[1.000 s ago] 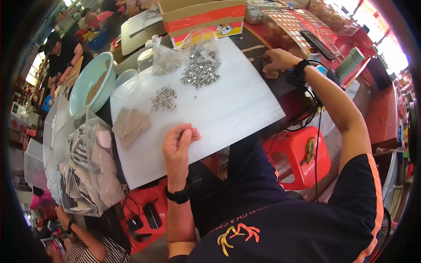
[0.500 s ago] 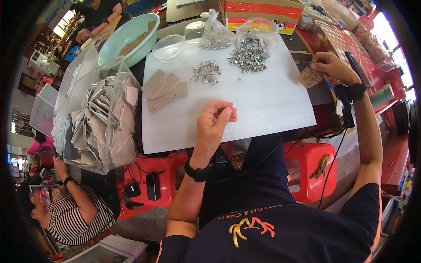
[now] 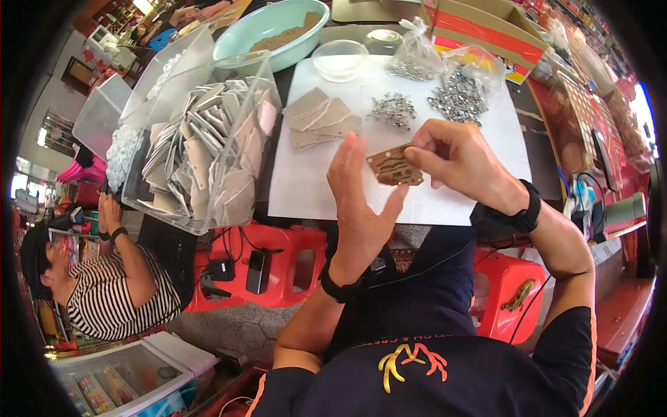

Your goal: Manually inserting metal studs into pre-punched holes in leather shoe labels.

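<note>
Over the white sheet, my right hand pinches a small flat brown patterned piece by its right side. The piece is tilted, with dark wavy markings and small light spots near its edges. My left hand is at its left, thumb and fingers spread around the near left corner; whether they touch it I cannot tell. Beyond the hands lie a small pile of shiny studs and a larger heap of silvery studs. Flat beige pieces are stacked at the sheet's left.
A clear plastic bin full of beige pieces stands left of the sheet. Behind are a pale green basin, a clear bowl, a tied plastic bag and a cardboard box. A person in stripes sits at left.
My right hand has brought the brown patterned piece from the table's right side to over the sheet. The left hand has opened from a loose curl. The view has shifted.
</note>
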Motion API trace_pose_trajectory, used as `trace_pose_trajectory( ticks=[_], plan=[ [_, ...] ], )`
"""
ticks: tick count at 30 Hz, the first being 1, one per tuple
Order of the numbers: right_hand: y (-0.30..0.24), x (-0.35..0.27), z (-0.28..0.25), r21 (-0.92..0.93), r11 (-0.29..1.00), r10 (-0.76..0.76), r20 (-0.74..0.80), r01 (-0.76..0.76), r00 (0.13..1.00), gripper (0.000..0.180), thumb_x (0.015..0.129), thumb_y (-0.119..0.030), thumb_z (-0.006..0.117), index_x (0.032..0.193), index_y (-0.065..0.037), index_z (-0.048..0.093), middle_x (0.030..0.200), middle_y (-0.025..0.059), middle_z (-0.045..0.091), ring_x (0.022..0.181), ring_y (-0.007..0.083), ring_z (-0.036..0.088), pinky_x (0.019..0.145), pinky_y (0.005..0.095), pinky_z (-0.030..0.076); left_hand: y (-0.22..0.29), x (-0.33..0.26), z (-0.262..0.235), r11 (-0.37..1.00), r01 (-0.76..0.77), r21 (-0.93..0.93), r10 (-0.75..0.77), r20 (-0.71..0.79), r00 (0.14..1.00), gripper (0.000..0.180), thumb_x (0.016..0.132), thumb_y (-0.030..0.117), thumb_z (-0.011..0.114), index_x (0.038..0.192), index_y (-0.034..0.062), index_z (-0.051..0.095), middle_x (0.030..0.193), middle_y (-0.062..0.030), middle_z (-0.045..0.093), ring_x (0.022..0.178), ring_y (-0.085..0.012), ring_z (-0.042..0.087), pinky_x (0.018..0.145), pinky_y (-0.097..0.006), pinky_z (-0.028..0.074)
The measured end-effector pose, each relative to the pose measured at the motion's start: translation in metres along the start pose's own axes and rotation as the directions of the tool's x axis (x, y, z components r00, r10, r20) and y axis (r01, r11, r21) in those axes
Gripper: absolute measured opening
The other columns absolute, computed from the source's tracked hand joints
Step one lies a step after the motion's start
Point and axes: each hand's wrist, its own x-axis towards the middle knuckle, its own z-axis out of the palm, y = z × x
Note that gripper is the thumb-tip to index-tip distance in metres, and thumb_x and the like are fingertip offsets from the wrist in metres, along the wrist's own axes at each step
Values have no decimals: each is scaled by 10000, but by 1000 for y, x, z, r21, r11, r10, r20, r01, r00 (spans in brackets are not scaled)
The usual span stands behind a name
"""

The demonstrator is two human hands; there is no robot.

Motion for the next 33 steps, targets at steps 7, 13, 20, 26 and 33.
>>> trace_pose_trajectory(
  ticks=[7, 13, 20, 26, 33],
  plan=[
    [-21, 41, 28, 179, 971, 99, 299, -158, 949, 271, 936, -235, 627, 852, 22, 617, 679, 41, 630, 524, 73, 585, 467, 210, 447, -12, -7, -24, 986, 77, -147, -68, 67, 995, 719, 756, 56, 778, 1377, 15, 419, 1295, -174, 492, 1207, -334, 478, 967, -398, 437],
    [-14, 74, 44, 117, 980, 93, 449, -162, 889, 388, 925, -406, 632, 949, -21, 670, 752, 73, 668, 590, 182, 641, 523, 297, 499, -31, -18, -44, 881, 307, -360, -296, 86, 951, 569, 880, 103, 699, 1370, 27, 419, 1198, -97, 571, 1087, -185, 567, 943, -329, 451],
    [47, 107, 58, -636, 707, -217, 220, 309, 951, 326, 830, -316, 699, 1009, -50, 643, 990, 147, 610, 879, 323, 633, 706, 420, 509, -39, -22, -60, 317, 453, -833, -501, 258, 826, 633, 980, 533, 470, 1354, 22, 447, 1135, -89, 593, 858, -198, 614, 778, -340, 478],
    [51, 120, 63, -712, 590, -279, 263, 381, 924, 227, 823, -231, 691, 961, -60, 633, 976, 124, 608, 859, 327, 639, 695, 432, 504, -36, -16, -61, 209, 461, -863, -529, 296, 795, 668, 978, 625, 357, 1276, 44, 498, 994, -87, 636, 800, -193, 585, 717, -318, 451],
    [61, 123, 58, -670, 635, -305, 240, 385, 922, 232, 818, -218, 683, 1001, -80, 648, 963, 124, 622, 865, 325, 643, 704, 435, 500, -38, -15, -61, 79, 499, -863, -553, 379, 742, 695, 958, 648, 385, 1251, 36, 535, 884, -74, 632, 734, -171, 542, 650, -271, 415]
  ],
)
